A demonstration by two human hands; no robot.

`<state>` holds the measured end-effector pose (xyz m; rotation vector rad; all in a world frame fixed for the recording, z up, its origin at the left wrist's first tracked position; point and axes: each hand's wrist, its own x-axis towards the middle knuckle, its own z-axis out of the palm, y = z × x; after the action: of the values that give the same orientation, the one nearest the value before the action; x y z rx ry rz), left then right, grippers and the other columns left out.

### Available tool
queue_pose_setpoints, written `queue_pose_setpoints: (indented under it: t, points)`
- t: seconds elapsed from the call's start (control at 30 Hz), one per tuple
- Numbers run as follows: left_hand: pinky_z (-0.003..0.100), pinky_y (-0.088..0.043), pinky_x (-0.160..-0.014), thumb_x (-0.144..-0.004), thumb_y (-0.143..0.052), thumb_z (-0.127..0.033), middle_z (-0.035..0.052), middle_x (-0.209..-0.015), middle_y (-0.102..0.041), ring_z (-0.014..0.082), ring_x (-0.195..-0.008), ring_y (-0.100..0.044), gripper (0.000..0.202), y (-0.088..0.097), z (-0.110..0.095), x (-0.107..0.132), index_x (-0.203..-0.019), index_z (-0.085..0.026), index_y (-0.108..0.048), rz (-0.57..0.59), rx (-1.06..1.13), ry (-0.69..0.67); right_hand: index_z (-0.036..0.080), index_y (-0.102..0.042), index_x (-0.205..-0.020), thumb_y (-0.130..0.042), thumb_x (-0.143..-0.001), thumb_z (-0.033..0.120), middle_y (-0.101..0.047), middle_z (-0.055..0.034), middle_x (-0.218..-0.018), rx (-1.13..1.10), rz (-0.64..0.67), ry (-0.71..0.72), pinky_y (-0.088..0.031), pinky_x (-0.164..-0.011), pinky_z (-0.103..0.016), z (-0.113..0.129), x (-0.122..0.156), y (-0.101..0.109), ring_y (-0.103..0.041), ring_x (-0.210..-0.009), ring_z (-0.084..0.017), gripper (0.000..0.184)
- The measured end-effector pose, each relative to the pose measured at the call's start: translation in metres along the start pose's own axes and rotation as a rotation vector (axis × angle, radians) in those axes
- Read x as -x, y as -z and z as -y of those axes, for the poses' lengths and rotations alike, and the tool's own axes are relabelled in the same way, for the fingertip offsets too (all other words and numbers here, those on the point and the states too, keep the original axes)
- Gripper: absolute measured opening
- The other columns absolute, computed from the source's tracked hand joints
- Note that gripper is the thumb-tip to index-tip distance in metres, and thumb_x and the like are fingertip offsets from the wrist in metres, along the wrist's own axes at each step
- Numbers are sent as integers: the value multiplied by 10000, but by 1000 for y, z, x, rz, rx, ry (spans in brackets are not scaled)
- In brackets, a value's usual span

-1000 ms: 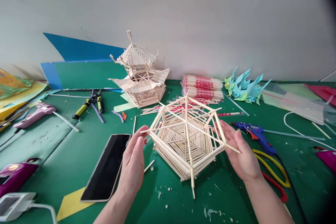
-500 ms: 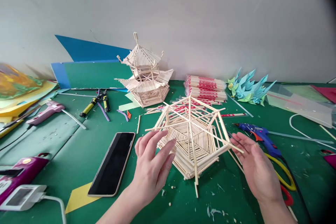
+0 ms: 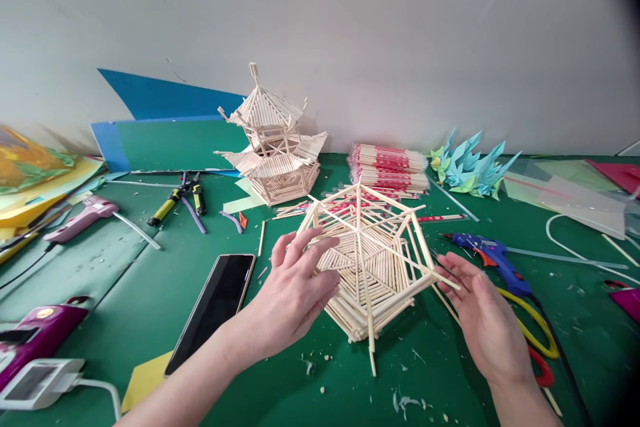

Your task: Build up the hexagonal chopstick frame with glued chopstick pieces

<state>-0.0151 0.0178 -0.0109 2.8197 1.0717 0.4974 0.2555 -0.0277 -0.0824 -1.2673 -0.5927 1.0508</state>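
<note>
A hexagonal frame of pale wooden sticks (image 3: 367,260) rests tilted on the green mat (image 3: 150,293) in front of me. My left hand (image 3: 295,290) lies against the frame's left side, fingers spread and touching the sticks there. At the frame's right corner my right hand (image 3: 483,317) is open, its fingertips close to a protruding stick. Neither hand grips anything. A finished stick pagoda (image 3: 270,143) stands behind the frame.
A black phone (image 3: 213,310) lies left of my left hand. A blue glue gun (image 3: 487,257) and yellow-handled scissors (image 3: 535,340) lie to the right. Wrapped chopsticks (image 3: 390,167), paper cranes (image 3: 467,167), cutters (image 3: 175,200), pink glue guns (image 3: 83,217) and a charger (image 3: 35,380) surround the work.
My left hand moved right, from beside the frame onto its left side. My right hand let go of the right edge and drew back a little. The frame has turned slightly.
</note>
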Motion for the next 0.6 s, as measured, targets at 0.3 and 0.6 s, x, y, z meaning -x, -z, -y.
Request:
queue_pose_setpoints:
  t: [0.3, 0.6]
  points:
    - [528, -198, -990, -875, -429, -160, 84, -1308, -441, 296, -1296, -239, 175, -1, 0, 2, -960, -238, -560, -13, 2, 6, 273, -620, -1057, -484, -837, 523, -586, -26, -1162, 25, 11, -13, -339, -938, -351, -2, -2, 2, -501, -1082, -206, 360]
    - [412, -421, -852, -813, -527, -98, 108, -1090, -522, 238, -1015, -510, 262, -30, -2, 40, -1058, -192, -523, -702, 118, 417, 244, -614, -1044, -476, -844, 502, -604, -48, -1110, 81, -5, 39, -402, -860, -351, -6, -9, -1, -544, -1003, -201, 354]
